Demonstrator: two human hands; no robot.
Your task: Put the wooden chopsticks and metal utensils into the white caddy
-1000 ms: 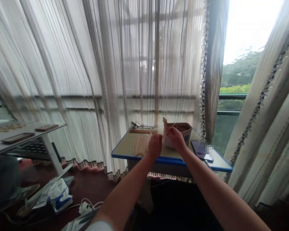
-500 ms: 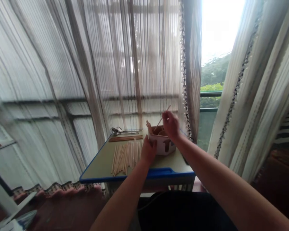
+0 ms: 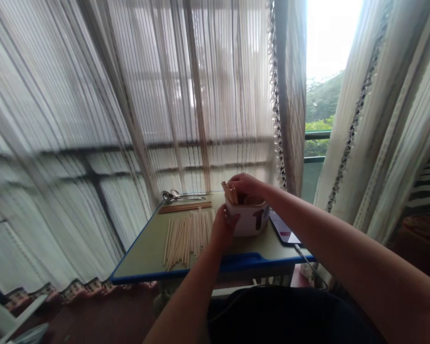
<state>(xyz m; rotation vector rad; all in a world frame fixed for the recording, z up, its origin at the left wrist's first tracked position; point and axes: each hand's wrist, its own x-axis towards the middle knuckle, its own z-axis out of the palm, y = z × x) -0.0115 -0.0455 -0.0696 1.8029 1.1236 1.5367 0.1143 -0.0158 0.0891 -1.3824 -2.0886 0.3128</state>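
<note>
A white box-shaped utensil holder (image 3: 246, 222) with a dark print stands on a small desk. My left hand (image 3: 224, 225) is closed around its left side, thumb across the front. Several pale wooden chopsticks (image 3: 231, 193) stand upright in the holder's left part. Over its back left rim, my right hand (image 3: 246, 182) bends down with curled fingers against these chopsticks; the fingertips are hidden, so what they pinch cannot be made out. Left of the holder, many loose pale chopsticks (image 3: 186, 236) lie side by side.
Behind the loose chopsticks lie darker brown chopsticks (image 3: 184, 207) and metal spoons (image 3: 169, 196). A phone (image 3: 284, 228) with a cable (image 3: 306, 255) lies right of the holder, under my right forearm. The desk (image 3: 139, 260) has a blue edge; curtains (image 3: 165, 95) hang behind.
My right hand has come down and left, from holding a thin stick slanted above the holder to the chopsticks at its rim. My left hand still grips the holder. The view has shifted slightly.
</note>
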